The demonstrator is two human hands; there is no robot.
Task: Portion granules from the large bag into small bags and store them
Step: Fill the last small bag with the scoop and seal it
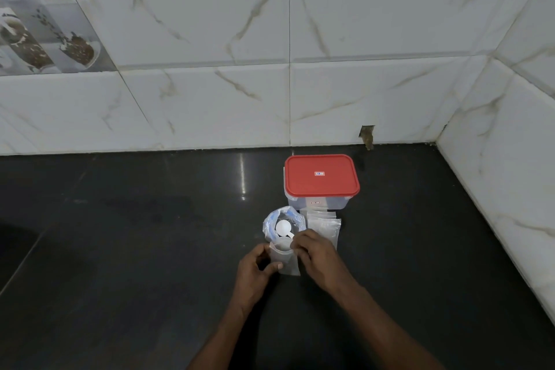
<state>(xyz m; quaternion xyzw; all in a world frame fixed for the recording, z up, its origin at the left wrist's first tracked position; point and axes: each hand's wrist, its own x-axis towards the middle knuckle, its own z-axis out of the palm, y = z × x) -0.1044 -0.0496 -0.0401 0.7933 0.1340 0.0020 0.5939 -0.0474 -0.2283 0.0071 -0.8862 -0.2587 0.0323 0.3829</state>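
The large clear bag with blue print stands open on the dark counter. A white scoop hovers over its mouth, its handle pinched by my right hand. Just in front, my left hand holds a small clear bag upright with its top open. A stack of flat small bags lies to the right of the large bag. Whether the scoop carries granules I cannot tell.
A clear plastic box with a red lid, closed, stands behind the bags near the tiled wall. The black counter stretches left and towards me; a tiled side wall bounds it on the right.
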